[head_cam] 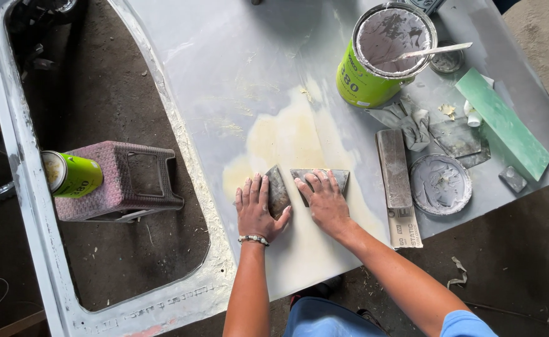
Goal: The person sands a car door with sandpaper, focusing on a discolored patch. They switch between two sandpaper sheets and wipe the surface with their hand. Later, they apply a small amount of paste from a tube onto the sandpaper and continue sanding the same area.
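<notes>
At the far left a small green can point(71, 175) lies on its side on a pink stool point(121, 181), seen through the window cut-out of the grey panel point(224, 75); both sit well apart from the work. The left hand point(256, 209) lies flat, fingers spread, its grip open and pressing down one piece of sandpaper point(278, 190) rather than closing round it. Just beside it the right hand point(326, 203) does likewise, palm down on a second sheet point(340, 178), fingers extended. Both sheets sit on the pale yellow filler patch point(287, 137) near the panel's near edge. To sand well here, I would judge it best to keep each palm flat so pressure spreads evenly, work the patch edges out into the grey so they feather, and avoid digging with fingertips, which could leave grooves. Right of the hands lies a long sanding block point(394, 168), then a round lid point(440, 185) smeared with grey putty, and a green board point(502, 122). Behind them stands an open green tin point(380, 56) with a stick point(434, 50) resting in it.
</notes>
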